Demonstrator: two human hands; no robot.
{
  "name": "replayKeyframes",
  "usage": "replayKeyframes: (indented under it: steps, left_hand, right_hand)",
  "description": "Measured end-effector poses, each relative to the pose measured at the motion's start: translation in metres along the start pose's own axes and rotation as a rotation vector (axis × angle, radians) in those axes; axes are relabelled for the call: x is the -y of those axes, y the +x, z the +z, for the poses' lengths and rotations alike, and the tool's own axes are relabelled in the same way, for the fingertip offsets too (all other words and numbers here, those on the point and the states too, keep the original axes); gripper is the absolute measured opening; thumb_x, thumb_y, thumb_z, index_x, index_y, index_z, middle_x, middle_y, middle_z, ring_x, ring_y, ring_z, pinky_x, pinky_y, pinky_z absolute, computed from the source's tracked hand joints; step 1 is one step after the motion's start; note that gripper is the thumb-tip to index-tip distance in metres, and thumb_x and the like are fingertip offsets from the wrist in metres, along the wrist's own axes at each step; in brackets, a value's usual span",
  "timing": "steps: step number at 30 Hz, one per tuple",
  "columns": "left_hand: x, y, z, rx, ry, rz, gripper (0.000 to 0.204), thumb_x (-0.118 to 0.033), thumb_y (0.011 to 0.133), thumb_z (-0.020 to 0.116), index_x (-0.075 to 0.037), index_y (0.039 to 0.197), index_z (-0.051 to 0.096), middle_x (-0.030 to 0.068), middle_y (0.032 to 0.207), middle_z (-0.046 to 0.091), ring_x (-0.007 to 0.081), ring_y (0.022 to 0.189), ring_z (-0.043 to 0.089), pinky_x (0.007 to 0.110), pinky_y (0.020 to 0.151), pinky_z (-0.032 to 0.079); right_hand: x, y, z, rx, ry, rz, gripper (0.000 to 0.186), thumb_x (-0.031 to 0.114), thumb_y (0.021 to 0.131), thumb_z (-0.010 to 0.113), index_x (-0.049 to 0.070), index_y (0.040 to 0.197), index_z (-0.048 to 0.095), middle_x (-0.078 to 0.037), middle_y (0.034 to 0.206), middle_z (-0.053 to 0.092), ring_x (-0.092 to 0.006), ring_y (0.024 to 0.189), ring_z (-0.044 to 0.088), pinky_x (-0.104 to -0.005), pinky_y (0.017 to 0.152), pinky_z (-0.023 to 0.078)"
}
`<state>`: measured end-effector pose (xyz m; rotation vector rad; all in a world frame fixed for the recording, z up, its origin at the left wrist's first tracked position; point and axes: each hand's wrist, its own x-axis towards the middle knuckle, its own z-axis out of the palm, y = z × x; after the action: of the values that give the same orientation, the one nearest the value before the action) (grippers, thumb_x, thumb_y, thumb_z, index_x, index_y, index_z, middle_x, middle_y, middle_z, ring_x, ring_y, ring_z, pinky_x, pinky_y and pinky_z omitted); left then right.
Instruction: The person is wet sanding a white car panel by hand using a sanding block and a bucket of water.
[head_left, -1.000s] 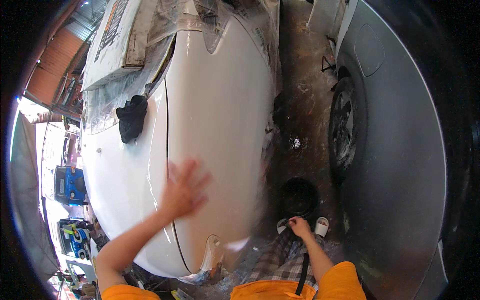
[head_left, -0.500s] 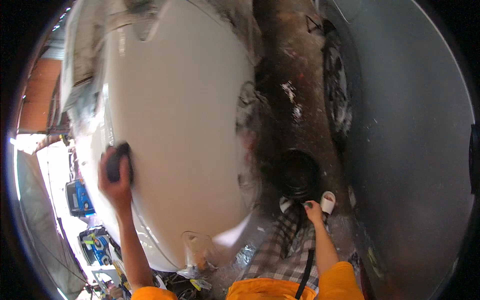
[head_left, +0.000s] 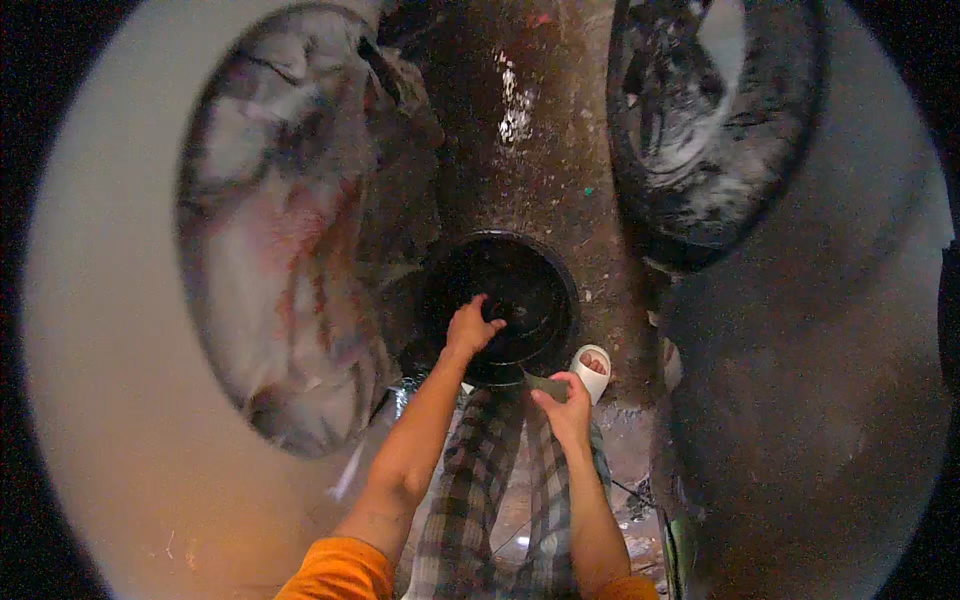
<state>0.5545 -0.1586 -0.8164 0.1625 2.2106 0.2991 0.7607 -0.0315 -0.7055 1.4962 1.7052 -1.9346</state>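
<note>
My left hand reaches down into a round black bucket on the floor in front of my feet. Its thumb and fingers are bent around something dark that I cannot make out against the black inside. Just outside the near rim, my right hand pinches a thin grey-green sheet, which looks like sandpaper, between thumb and fingers.
A pale car body with a covered wheel arch stands on the left. A grey car and its wheel are on the right. Wet dark floor runs between them. My foot wears a white sandal.
My left hand has left the pale car panel, where it held a black block, and moved right and down into the bucket. My view has turned down toward the bucket.
</note>
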Motion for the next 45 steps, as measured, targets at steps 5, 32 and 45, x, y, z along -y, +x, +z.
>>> replayKeyframes:
  steps: [5,32,45]
  left_hand:
    - [0.015,0.076,0.099,-0.197,0.244,0.141,0.081,-0.038,0.076,0.085,-0.022,0.146,0.047,0.0211,0.136,0.057,0.0410,0.120,0.059,0.046,0.103,0.050]
    - [-0.144,-0.374,-0.372,-0.465,-1.007,0.558,0.070,-0.026,0.070,0.094,0.000,0.126,0.060,0.0092,0.117,0.069,0.0207,0.108,0.065,0.037,0.100,0.050]
    - [-0.096,-0.529,-0.592,-1.232,0.319,0.192,0.054,-0.031,0.059,0.094,-0.005,0.098,0.067,0.0170,0.100,0.066,0.0389,0.089,0.066,0.046,0.078,0.054]
  right_hand:
    - [0.012,0.042,-0.008,-0.022,-0.114,0.024,0.034,0.012,0.076,0.085,0.005,0.100,0.062,-0.004,0.090,0.067,-0.0170,0.084,0.062,-0.0319,0.077,0.051]
    - [0.427,-0.144,0.149,0.416,1.142,-0.743,0.054,0.023,0.093,0.058,0.005,0.143,0.047,-0.011,0.126,0.062,-0.0265,0.109,0.062,-0.0387,0.100,0.049]
    - [0.449,-0.323,0.302,-0.008,0.049,-1.031,0.071,0.036,0.101,0.048,-0.002,0.156,0.024,-0.023,0.164,0.020,-0.0413,0.152,0.018,-0.0647,0.118,0.009]
